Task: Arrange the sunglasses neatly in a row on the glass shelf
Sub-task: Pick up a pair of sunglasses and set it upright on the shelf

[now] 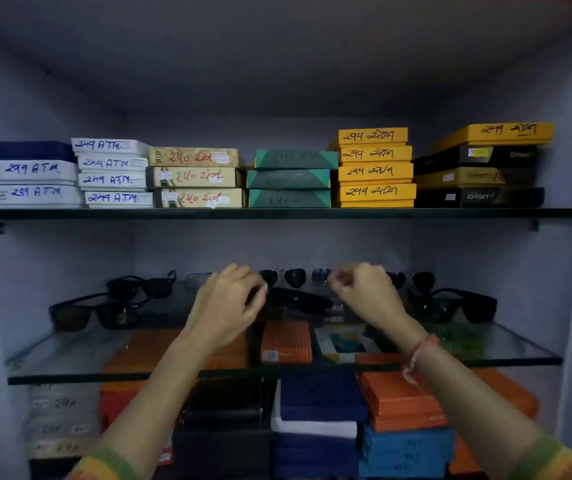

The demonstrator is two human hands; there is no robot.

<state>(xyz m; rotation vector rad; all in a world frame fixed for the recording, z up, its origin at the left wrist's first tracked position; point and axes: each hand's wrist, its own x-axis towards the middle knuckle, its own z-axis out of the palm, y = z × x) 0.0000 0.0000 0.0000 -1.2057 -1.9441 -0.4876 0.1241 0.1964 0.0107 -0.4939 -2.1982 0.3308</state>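
Observation:
The glass shelf point(69, 375) carries several pairs of sunglasses. A black pair point(300, 301) lies at the middle between my hands. My left hand point(229, 303) curls its fingers around that pair's left end. My right hand point(364, 292) is closed just past its right end, fingertips pinched together; what they hold is hidden. Behind, a row of dark pairs point(295, 277) stands along the back wall. A brown-lensed pair point(73, 315) and a black pair point(142, 287) lie askew at the left. Another black pair point(464, 306) sits at the right.
An upper shelf point(277, 213) holds stacks of labelled boxes: white point(35, 171), beige, green point(291, 178), yellow point(376, 171) and black. Under the glass, orange point(402, 400), blue and black boxes are stacked. Cabinet walls close in on both sides.

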